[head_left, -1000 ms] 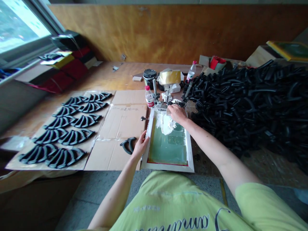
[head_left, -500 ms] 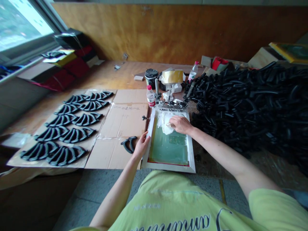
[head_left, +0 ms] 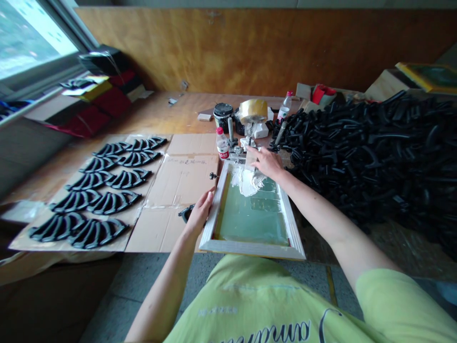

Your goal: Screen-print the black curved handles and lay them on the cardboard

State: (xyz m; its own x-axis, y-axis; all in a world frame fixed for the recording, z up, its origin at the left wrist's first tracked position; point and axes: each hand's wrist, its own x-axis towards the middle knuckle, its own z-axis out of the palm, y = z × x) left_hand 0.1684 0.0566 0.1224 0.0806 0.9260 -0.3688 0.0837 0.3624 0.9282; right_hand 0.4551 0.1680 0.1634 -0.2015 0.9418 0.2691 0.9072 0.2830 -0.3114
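A framed screen (head_left: 250,248) with a green mesh lies in front of me, its near edge larger and seemingly raised. White paste (head_left: 247,182) is heaped on the mesh near its far end. My left hand (head_left: 202,207) grips the left side of the frame. Over the far end of the frame, my right hand (head_left: 268,163) holds a flat, pale scraper (head_left: 251,158) above the paste. Partly hidden behind my left hand, a black curved part (head_left: 185,214) lies on the cardboard (head_left: 180,183). Metal clamps (head_left: 237,156) stand at the frame's far edge.
Rows of black curved parts (head_left: 107,203) lie on cardboard at left. A large pile of black parts (head_left: 371,152) fills the right side. Behind the frame are a red-capped bottle (head_left: 222,144), another bottle (head_left: 284,109), a dark tub (head_left: 223,116) and a tape roll (head_left: 253,110).
The frame's near end has lifted towards me, and my left hand has moved slightly left with it. My right hand has moved away from me to the frame's far edge, leaving the paste uncovered.
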